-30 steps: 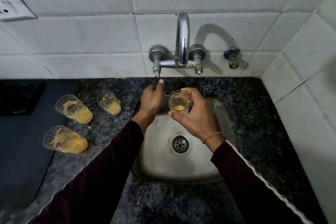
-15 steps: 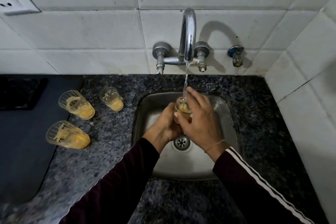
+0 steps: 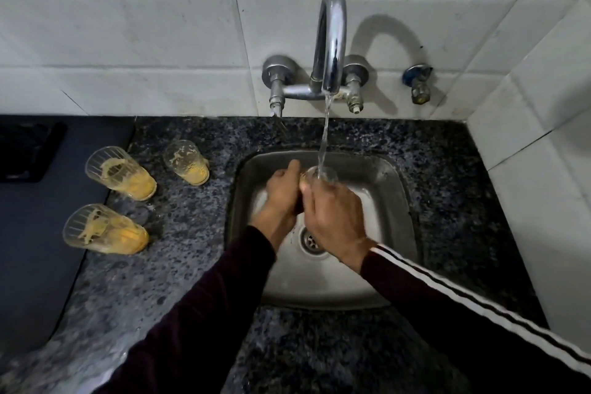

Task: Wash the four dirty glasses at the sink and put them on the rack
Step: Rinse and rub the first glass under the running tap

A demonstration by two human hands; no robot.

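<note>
A small glass (image 3: 323, 174) sits over the steel sink (image 3: 393, 201), directly under the running water from the tap (image 3: 331, 41). My right hand (image 3: 335, 221) wraps around it from the right and my left hand (image 3: 283, 193) presses against its left side; most of the glass is hidden by my fingers. Three dirty glasses with yellow residue stand on the counter left of the sink: one at the back (image 3: 187, 163), one further left (image 3: 120, 174), one nearer me (image 3: 104, 230).
The speckled dark granite counter (image 3: 179, 265) surrounds the sink. A dark mat (image 3: 35, 249) covers the far left. The drain (image 3: 311, 240) lies below my hands. A small valve (image 3: 419, 86) sticks out of the white tiled wall on the right. No rack is in view.
My left hand left the tap handle and came down to the glass. Water started running. Both hands lowered the glass into the sink under the stream.
</note>
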